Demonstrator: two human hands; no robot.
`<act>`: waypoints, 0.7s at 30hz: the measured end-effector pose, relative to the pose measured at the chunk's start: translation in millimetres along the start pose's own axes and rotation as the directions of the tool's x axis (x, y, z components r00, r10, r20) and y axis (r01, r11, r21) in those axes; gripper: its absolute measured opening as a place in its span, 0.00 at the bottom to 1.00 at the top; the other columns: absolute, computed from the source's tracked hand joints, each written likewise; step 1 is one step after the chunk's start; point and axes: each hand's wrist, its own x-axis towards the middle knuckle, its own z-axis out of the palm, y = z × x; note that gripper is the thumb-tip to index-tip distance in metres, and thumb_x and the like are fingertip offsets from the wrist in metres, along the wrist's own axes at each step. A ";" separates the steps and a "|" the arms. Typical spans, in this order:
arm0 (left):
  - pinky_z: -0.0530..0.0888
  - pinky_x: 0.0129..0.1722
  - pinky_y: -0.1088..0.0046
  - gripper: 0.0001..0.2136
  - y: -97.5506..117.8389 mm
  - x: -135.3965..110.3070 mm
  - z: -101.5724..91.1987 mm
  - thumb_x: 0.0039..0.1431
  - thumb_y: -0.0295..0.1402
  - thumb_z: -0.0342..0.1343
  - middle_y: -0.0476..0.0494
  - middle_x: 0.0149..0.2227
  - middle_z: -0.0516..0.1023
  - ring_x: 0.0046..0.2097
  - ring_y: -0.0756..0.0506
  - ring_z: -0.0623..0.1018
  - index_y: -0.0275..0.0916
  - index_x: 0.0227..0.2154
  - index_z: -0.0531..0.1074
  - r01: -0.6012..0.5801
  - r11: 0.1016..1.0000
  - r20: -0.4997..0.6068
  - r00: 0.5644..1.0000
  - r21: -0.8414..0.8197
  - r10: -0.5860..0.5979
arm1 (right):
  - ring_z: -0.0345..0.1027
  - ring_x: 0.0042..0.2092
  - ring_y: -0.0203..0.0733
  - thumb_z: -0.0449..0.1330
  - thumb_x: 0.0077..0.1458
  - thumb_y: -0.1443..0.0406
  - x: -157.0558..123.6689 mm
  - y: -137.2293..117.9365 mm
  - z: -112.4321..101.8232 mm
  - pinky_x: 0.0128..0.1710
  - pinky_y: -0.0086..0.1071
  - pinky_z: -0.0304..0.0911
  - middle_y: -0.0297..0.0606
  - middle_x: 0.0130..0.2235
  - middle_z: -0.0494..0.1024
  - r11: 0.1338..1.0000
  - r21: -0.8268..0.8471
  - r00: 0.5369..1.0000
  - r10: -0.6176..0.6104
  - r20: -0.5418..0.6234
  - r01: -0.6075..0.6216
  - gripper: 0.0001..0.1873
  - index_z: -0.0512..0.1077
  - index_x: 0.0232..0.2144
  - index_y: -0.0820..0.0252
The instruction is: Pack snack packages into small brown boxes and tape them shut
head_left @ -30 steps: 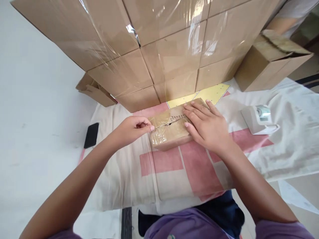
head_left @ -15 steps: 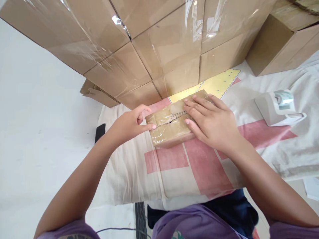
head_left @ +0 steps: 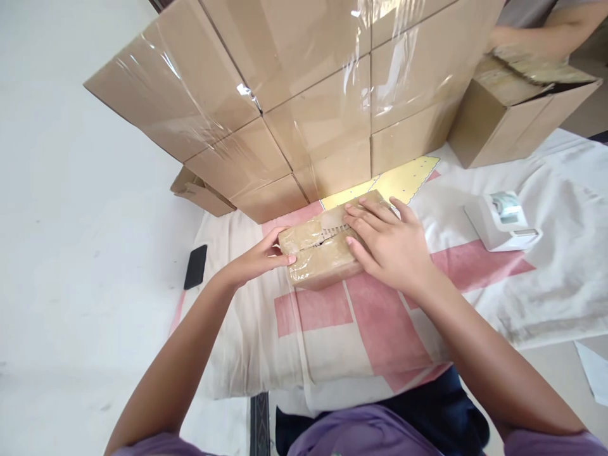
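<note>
A small brown cardboard box (head_left: 313, 269) lies on the cloth in front of me, its top seam covered with shiny clear tape. Midway along that seam is a torn, jagged edge. My left hand (head_left: 259, 258) grips the box's left end, thumb on the top and fingers around the far side. Across the right part of the top my right hand (head_left: 387, 244) rests flat, fingers spread, holding nothing. To the right stands a white tape dispenser (head_left: 498, 225) with a roll of clear tape.
A wall of taped cardboard boxes (head_left: 323, 120) rises behind the small box. An open carton (head_left: 503, 120) stands at the right, with another person's arm (head_left: 536, 38) behind it. A black phone (head_left: 195, 267) lies at the cloth's left edge. White-and-pink cloth (head_left: 327, 364) covers the table.
My left fingers have closed around the box's left end; before, the index finger was lifted off it. My right hand stays on top. The camera view has shifted, now showing the other person's arm.
</note>
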 end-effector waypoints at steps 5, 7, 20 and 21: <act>0.73 0.41 0.69 0.34 -13.3 -2.6 -1.1 0.58 0.49 0.57 0.40 0.60 0.70 0.53 0.40 0.74 0.52 0.66 0.56 0.025 1.000 -0.013 1.000 0.011 -0.025 | 0.43 0.74 0.58 0.62 0.61 0.54 -9.9 30.8 -1.6 0.67 0.56 0.53 0.47 0.73 0.53 0.908 0.404 0.990 0.135 -0.036 -0.109 0.36 0.59 0.67 0.54; 0.75 0.42 0.67 0.34 -23.0 1.4 1.1 0.58 0.51 0.55 0.38 0.63 0.68 0.57 0.37 0.72 0.51 0.66 0.57 0.036 0.999 -0.038 0.999 -0.008 -0.037 | 0.43 0.74 0.55 0.65 0.57 0.52 -15.3 46.2 -3.1 0.68 0.53 0.53 0.49 0.75 0.46 0.808 0.557 0.981 0.138 0.136 -0.191 0.50 0.44 0.73 0.52; 0.64 0.65 0.55 0.39 -15.9 0.0 45.4 0.55 0.57 0.58 0.42 0.66 0.66 0.69 0.32 0.62 0.54 0.68 0.55 -0.158 0.987 0.057 0.986 -0.031 0.159 | 0.52 0.67 0.63 0.75 0.36 0.50 -112.1 25.3 -39.6 0.66 0.53 0.54 0.47 0.62 0.57 0.760 0.635 0.982 0.190 -0.013 -0.139 0.49 0.64 0.60 0.49; 0.67 0.63 0.55 0.39 -18.9 2.4 53.4 0.56 0.58 0.57 0.41 0.64 0.67 0.67 0.32 0.65 0.54 0.68 0.54 -0.179 0.982 0.074 0.980 -0.063 0.183 | 0.53 0.67 0.65 0.74 0.37 0.49 -127.9 24.4 -51.0 0.66 0.54 0.55 0.47 0.61 0.58 0.789 0.600 0.977 0.207 -0.056 -0.133 0.48 0.64 0.60 0.48</act>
